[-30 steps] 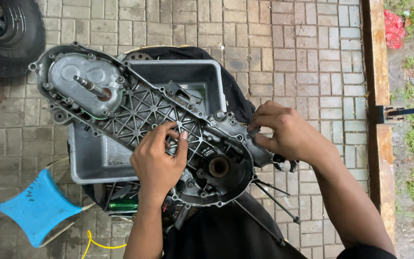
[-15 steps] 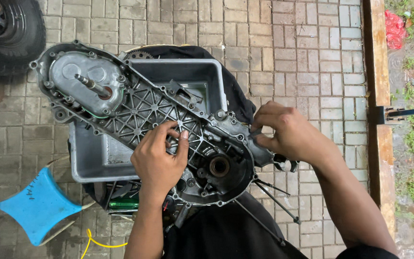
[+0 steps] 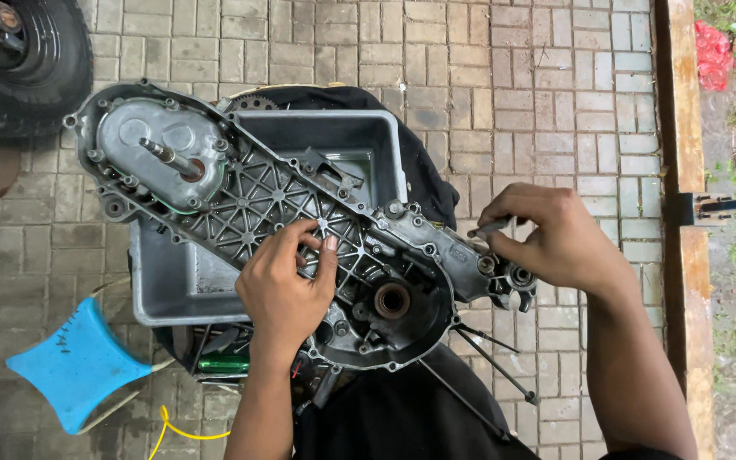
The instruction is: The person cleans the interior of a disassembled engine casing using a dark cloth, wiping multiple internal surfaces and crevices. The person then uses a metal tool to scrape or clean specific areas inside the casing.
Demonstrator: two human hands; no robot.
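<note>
A long grey metal engine crankcase (image 3: 249,196) with a ribbed inner face lies diagonally across a grey tray (image 3: 359,136). A shaft sticks up at its upper left end and a round bearing hole (image 3: 392,300) sits near its lower right. My left hand (image 3: 287,285) rests on the ribbed middle, fingers curled over a rib. My right hand (image 3: 555,234) is at the case's right end, pinching a small thin metal piece (image 3: 491,227) between thumb and fingers.
A tyre (image 3: 23,60) is at top left. A blue plastic stool (image 3: 74,362) stands at lower left beside a yellow cable (image 3: 168,426). Dark cloth (image 3: 428,179) lies under the tray. A wooden beam (image 3: 681,128) runs down the right, with grass beyond. Long studs (image 3: 496,366) project at bottom.
My right hand has shifted slightly at the case's right end with the small piece; my left hand stays on the ribs. The crankcase has not moved.
</note>
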